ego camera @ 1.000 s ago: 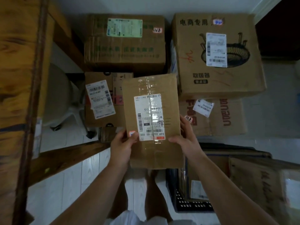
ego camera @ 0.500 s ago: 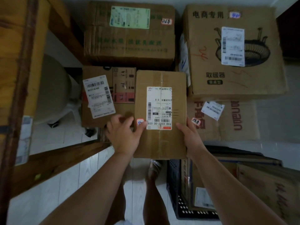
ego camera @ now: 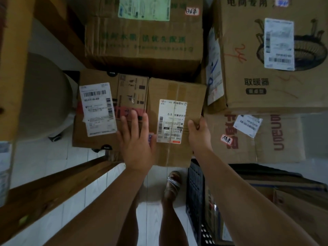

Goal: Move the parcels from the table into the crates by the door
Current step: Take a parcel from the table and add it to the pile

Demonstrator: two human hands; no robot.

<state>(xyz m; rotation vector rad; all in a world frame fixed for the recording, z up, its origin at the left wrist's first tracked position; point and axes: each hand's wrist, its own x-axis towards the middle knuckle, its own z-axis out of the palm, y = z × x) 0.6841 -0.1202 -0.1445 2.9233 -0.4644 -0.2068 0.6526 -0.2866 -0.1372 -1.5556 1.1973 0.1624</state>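
Left hand [ego camera: 137, 142] spread flat over the left edge of a taped parcel [ego camera: 177, 89], right hand [ego camera: 199, 134] gripping its right edge, a person appears to settle it beside a labelled carton [ego camera: 99, 107], just beyond a black crate [ego camera: 194, 183] — letting go looks next

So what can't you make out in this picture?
All in the head view:
- Print on the parcel label: too blurred to read.
- Fingertips of the right hand past the parcel's edge: hidden by cardboard.
- Whether the left hand touches the parcel: cannot tell.
- Contents of the black crate: hidden by the right forearm and bottom edge.
- Top of the green-labelled box: cut off at the upper edge.
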